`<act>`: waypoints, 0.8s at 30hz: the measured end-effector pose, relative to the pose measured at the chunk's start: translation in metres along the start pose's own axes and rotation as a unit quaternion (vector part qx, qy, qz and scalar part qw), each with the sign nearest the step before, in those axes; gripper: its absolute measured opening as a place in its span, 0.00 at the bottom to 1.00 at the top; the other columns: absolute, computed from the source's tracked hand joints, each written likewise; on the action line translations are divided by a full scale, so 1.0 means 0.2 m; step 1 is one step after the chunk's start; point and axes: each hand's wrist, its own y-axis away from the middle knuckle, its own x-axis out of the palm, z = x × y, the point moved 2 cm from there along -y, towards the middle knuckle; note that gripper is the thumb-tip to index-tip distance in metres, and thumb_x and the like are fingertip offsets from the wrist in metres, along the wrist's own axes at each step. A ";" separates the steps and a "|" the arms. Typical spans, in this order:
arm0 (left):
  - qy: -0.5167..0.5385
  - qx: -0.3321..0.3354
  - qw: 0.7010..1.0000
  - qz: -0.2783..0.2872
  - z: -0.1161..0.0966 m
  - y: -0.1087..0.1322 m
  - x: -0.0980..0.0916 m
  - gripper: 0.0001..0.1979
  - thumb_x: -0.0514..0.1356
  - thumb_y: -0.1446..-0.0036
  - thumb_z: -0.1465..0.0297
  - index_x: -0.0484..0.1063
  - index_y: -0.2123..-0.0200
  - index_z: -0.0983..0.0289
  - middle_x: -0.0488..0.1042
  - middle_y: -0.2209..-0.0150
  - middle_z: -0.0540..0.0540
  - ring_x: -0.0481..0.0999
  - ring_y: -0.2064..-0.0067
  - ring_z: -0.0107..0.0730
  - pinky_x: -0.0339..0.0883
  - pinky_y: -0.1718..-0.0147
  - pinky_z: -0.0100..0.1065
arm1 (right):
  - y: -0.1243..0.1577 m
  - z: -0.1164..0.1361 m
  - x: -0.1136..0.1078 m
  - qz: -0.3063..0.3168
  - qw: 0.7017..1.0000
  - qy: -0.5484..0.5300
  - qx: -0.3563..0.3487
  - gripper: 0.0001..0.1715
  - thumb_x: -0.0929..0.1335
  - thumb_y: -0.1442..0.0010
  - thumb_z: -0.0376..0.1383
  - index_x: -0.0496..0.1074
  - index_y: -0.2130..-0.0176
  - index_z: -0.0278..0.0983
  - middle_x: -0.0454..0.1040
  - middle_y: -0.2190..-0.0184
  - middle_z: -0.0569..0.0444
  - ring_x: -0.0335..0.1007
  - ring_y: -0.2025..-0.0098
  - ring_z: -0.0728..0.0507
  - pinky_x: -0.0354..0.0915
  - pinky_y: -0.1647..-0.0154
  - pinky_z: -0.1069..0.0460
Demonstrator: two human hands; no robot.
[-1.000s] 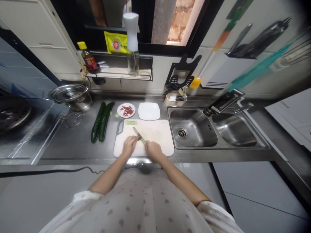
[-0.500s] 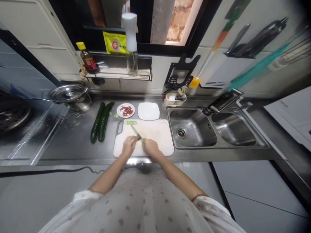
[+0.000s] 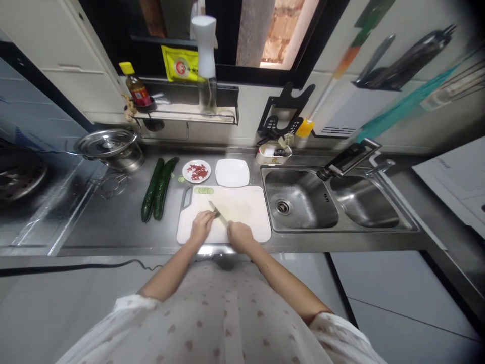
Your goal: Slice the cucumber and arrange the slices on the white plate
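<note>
My right hand (image 3: 240,236) is wrapped round the handle of a knife (image 3: 219,212), whose blade points up and to the left over a white cutting board (image 3: 250,207). Facing it, my left hand (image 3: 202,226) has its fingers pinched together beside the blade. A small dark green bit shows at those fingertips, seemingly a cucumber piece mostly hidden by the fingers. Along the board's top left edge lies a row of overlapping cucumber slices (image 3: 203,190).
Two whole cucumbers (image 3: 161,189) lie left of the board. Behind it are a plate of chopped red bits (image 3: 196,171) and a white square plate (image 3: 232,173). A steel pot (image 3: 113,149) stands far left; a double sink (image 3: 299,199) is at the right.
My right hand has moved slightly right and down with the knife, and the blade has shifted right. My left hand stays nearly in place.
</note>
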 end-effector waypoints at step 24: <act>-0.011 0.004 1.000 0.007 0.00 0.00 0.00 0.12 0.52 0.37 0.69 0.75 0.57 0.61 0.77 0.59 0.57 0.74 0.56 0.36 0.69 0.54 0.41 | -0.14 0.06 0.00 -0.016 1.000 -0.019 -0.009 0.19 0.56 0.35 0.31 0.70 0.51 0.32 0.77 0.59 0.42 0.73 0.54 0.42 0.64 0.57 0.51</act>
